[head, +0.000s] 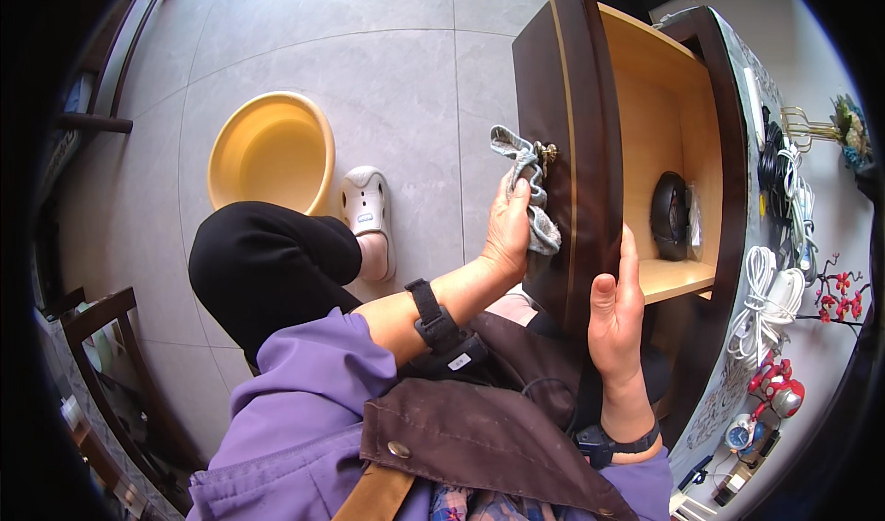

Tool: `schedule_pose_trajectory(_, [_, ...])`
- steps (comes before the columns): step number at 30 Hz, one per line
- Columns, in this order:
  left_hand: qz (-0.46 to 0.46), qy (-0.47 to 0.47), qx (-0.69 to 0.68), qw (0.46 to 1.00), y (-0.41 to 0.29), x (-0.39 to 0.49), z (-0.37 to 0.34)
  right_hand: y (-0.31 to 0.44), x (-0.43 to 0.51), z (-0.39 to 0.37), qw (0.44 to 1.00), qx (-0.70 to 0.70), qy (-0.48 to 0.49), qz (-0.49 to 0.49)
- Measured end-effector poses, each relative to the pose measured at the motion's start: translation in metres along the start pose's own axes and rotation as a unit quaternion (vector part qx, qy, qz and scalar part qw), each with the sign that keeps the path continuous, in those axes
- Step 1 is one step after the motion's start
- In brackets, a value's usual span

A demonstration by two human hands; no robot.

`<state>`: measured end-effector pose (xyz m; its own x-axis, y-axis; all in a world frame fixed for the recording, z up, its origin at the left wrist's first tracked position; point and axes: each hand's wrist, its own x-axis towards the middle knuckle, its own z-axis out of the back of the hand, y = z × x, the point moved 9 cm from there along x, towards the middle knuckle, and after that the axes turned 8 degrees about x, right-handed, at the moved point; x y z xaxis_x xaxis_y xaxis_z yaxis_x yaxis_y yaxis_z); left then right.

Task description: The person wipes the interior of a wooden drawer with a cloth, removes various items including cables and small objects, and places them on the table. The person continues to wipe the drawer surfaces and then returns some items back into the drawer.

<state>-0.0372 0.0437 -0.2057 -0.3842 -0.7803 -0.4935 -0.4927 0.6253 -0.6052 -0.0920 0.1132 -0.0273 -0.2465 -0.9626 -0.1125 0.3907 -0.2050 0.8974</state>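
A dark wooden drawer front [588, 106] with a thin gold stripe stands pulled out from its cabinet. My left hand [510, 227] grips a crumpled grey-green cloth [529, 175] against the outer face, beside the ornate brass-coloured knob [548, 154]. The palm of my right hand [615, 313] is turned up, its fingers by the drawer's near edge, holding nothing. Inside the pale wood drawer [650, 106] lie a black rounded object [669, 215] and a small clear plastic packet [695, 220].
Bundled white cables [757, 306], black cables [769, 161], a red toy figure [781, 389] and a small clock [740, 432] sit on the cabinet top. A yellow plastic basin [269, 151] stands on the tiled floor, near my shoe [366, 203]. Dark wooden chairs [100, 306] are at left.
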Motion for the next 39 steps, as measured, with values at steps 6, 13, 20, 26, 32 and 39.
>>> schedule_pose_trajectory(6, [-0.178, -0.003, 0.213, 0.961, -0.012, -0.055, -0.016, -0.004, -0.002, 0.003, 0.999, -0.044, -0.019, 0.014])
schedule_pose_trajectory(13, [-0.294, 0.005, 0.343, 0.892, -0.031, -0.052, -0.022, 0.0, -0.001, 0.004, 0.998, -0.02, -0.04, 0.044])
schedule_pose_trajectory(20, [-0.272, -0.008, 0.306, 0.912, -0.024, -0.023, -0.017, 0.004, -0.002, 0.002, 0.998, -0.051, -0.03, 0.035])
schedule_pose_trajectory(26, [-0.121, 0.018, 0.111, 0.986, 0.0, 0.033, 0.003, 0.005, -0.002, 0.0, 0.999, -0.02, -0.022, 0.013])
schedule_pose_trajectory(32, [-0.127, 0.019, 0.078, 0.989, -0.006, 0.056, 0.004, 0.006, -0.001, 0.001, 0.999, -0.038, -0.024, 0.013])
schedule_pose_trajectory(39, [-0.193, -0.02, 0.171, 0.966, 0.003, 0.007, 0.01, 0.007, -0.001, -0.001, 0.999, -0.032, -0.007, 0.008])
